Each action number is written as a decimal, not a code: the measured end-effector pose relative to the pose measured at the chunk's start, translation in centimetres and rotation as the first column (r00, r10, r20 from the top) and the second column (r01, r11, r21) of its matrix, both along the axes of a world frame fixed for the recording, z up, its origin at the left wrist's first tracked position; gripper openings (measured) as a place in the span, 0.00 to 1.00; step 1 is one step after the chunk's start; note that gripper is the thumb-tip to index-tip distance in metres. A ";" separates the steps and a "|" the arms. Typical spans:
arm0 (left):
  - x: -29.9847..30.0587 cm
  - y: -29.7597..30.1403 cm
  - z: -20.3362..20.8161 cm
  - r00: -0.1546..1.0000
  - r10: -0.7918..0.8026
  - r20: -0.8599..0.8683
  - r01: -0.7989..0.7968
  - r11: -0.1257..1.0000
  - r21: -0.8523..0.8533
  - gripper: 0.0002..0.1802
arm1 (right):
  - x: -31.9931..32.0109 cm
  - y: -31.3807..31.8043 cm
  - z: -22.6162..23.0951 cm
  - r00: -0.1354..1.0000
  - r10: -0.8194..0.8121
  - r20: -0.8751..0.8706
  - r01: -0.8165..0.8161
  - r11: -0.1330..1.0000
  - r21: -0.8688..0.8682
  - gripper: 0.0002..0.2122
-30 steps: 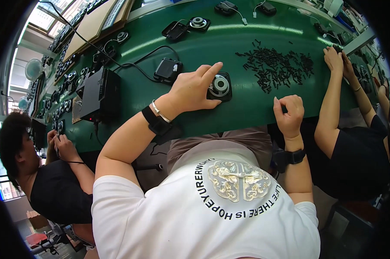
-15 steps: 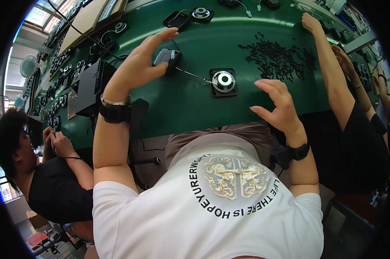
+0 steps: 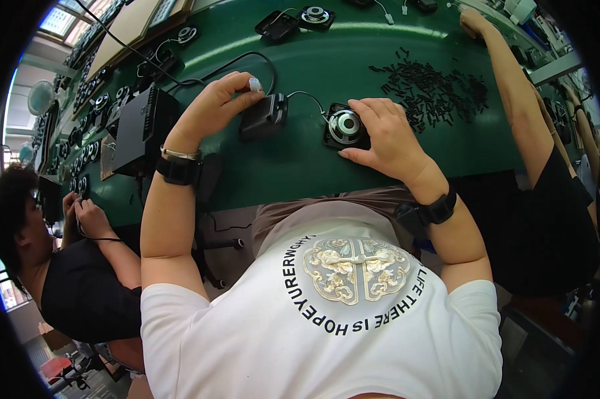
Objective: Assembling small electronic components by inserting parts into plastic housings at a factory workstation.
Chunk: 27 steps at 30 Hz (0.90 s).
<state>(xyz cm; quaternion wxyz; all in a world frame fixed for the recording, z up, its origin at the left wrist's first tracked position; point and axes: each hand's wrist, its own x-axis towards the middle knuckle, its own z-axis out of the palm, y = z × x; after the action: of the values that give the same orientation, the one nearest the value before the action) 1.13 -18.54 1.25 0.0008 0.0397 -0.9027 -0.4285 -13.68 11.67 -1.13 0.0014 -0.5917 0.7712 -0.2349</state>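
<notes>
My left hand (image 3: 215,106) is closed in a pinch on a small white plug connector (image 3: 254,84). Just below those fingertips, a black plastic speaker housing (image 3: 264,118) rests on the green table. A thin wire (image 3: 304,94) arches from this housing to a square black speaker (image 3: 345,125) with a silver round magnet. Around the right side of the speaker my right hand (image 3: 389,136) is closed, with the thumb at its near edge and the fingers over its far corner. The palm hides part of the speaker's frame.
A pile of short black pieces (image 3: 433,93) lies beyond my right hand. Left of my left forearm stands a black box-shaped device (image 3: 143,130) with a cable. Another housing (image 3: 276,24) and speaker (image 3: 316,18) sit farther back. Co-workers' arms (image 3: 512,93) reach in at the right.
My right hand has moved left and taken hold of the speaker. The left hand has lowered and now pinches the white plug. The housing's wire has lifted into an arch.
</notes>
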 end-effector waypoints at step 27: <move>-0.3 10.2 -0.1 0.754 0.630 -0.187 -0.171 0.463 0.870 0.08 | 1.8 -4.3 4.0 0.797 0.238 0.555 -0.120 0.963 -0.241 0.23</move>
<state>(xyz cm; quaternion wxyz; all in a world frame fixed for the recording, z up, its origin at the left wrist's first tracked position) 0.86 -8.31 1.18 0.3145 0.1461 -0.5322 -0.7723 -11.88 7.41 2.88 0.2008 -0.5599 0.6477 -0.4762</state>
